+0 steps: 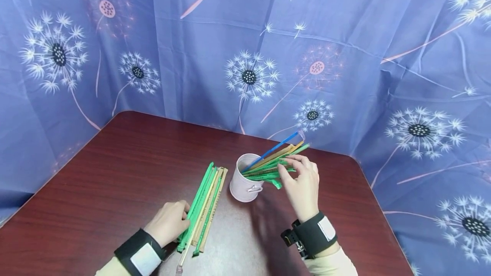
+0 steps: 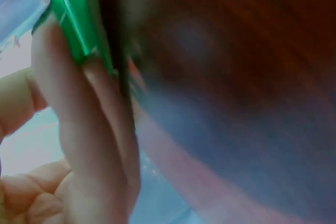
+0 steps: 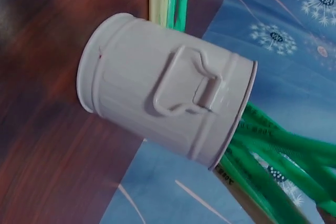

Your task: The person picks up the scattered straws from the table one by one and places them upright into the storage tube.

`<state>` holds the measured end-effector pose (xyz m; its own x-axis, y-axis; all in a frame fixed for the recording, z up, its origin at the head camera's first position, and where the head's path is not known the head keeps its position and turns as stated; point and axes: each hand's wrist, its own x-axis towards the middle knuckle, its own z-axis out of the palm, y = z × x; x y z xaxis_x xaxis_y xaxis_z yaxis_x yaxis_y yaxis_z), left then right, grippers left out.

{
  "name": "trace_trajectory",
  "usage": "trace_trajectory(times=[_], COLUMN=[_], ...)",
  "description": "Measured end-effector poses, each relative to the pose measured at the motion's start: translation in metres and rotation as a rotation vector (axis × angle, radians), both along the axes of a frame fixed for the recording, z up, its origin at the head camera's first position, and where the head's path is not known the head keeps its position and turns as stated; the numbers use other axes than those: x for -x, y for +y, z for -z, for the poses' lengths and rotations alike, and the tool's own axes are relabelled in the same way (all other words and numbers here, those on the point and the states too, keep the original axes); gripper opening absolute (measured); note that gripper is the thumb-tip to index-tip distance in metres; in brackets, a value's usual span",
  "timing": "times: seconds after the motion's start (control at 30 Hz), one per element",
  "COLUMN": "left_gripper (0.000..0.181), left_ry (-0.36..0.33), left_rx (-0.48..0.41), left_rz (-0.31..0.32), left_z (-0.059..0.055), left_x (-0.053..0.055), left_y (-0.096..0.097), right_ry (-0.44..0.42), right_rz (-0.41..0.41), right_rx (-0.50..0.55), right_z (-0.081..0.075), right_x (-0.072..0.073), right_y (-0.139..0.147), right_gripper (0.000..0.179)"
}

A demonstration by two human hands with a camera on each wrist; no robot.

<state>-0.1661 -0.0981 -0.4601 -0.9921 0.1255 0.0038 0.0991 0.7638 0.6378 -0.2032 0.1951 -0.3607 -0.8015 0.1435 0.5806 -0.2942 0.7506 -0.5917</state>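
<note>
A row of wrapped straws (image 1: pixel 203 208), green and tan, lies on the table. My left hand (image 1: pixel 168 222) is against its left side; in the left wrist view, nearly straight fingers (image 2: pixel 89 129) touch a green wrapper (image 2: pixel 73 9). A small pale pink metal bucket (image 1: pixel 245 186) stands upright right of the row. More wrapped straws (image 1: pixel 268 165) stick out of it, leaning right: green, tan and one blue straw (image 1: pixel 274 150). At their outer ends my right hand (image 1: pixel 303 182) pinches green straws between thumb and fingers. Only a fingertip of it shows at the right wrist view's lower corner.
The dark red-brown table (image 1: pixel 153 152) has rounded far corners. Behind it hangs a blue curtain (image 1: pixel 199 67) printed with dandelions. The bucket's wire handle (image 3: pixel 189 82) sticks out from its side. One clear-tipped straw (image 1: pixel 183 254) juts toward me from the row.
</note>
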Motion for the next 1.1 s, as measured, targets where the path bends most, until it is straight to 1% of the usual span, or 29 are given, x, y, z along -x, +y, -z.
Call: trace_trajectory(times=[0.07, 0.13, 0.2, 0.27, 0.33, 0.43, 0.5, 0.57, 0.67, 0.73, 0.8, 0.9, 1.0, 1.07, 1.1], left_gripper=[0.028, 0.03, 0.031, 0.031, 0.03, 0.027, 0.027, 0.027, 0.027, 0.027, 0.028, 0.03, 0.031, 0.031, 0.031], left_ry=[0.029, 0.069, 0.135, 0.209, 0.289, 0.409, 0.484, 0.561, 0.679, 0.751, 0.801, 0.846, 0.859, 0.838, 0.811], left_rx=[-0.009, -0.038, -0.063, -0.088, -0.103, -0.103, -0.102, -0.104, -0.121, -0.136, -0.155, -0.176, -0.183, -0.176, -0.169], left_rz=[-0.005, -0.003, 0.006, 0.019, 0.036, 0.057, 0.078, 0.11, 0.175, 0.22, 0.257, 0.299, 0.318, 0.314, 0.304], left_z=[-0.002, -0.006, -0.009, -0.013, -0.018, -0.024, -0.027, -0.03, -0.032, -0.032, -0.033, -0.033, -0.033, -0.033, -0.033], left_x=[0.0, -0.001, -0.002, -0.005, -0.008, -0.012, -0.014, -0.015, -0.016, -0.016, -0.015, -0.015, -0.014, -0.014, -0.014], left_y=[0.001, 0.004, 0.007, 0.012, 0.017, 0.022, 0.024, 0.025, 0.026, 0.026, 0.026, 0.026, 0.025, 0.025, 0.025], right_ry=[0.089, 0.201, 0.295, 0.354, 0.379, 0.363, 0.317, 0.239, 0.105, 0.041, 0.001, -0.021, -0.012, 0.022, 0.049], right_rz=[-0.014, -0.034, -0.061, -0.091, -0.123, -0.164, -0.205, -0.254, -0.32, -0.338, -0.348, -0.353, -0.368, -0.386, -0.395], right_rx=[0.029, 0.049, 0.051, 0.038, 0.026, 0.026, 0.06, 0.128, 0.266, 0.348, 0.417, 0.5, 0.552, 0.562, 0.569], right_z=[0.001, 0.001, -0.001, -0.004, -0.009, -0.015, -0.018, -0.021, -0.026, -0.029, -0.032, -0.036, -0.038, -0.038, -0.038], right_x=[-0.002, -0.004, -0.006, -0.009, -0.012, -0.019, -0.024, -0.028, -0.035, -0.038, -0.041, -0.045, -0.047, -0.048, -0.048], right_y=[-0.002, -0.005, -0.008, -0.012, -0.016, -0.023, -0.027, -0.03, -0.035, -0.038, -0.041, -0.045, -0.047, -0.047, -0.046], right_gripper=[0.028, 0.029, 0.028, 0.027, 0.026, 0.027, 0.029, 0.033, 0.038, 0.039, 0.038, 0.031, 0.025, 0.021, 0.019])
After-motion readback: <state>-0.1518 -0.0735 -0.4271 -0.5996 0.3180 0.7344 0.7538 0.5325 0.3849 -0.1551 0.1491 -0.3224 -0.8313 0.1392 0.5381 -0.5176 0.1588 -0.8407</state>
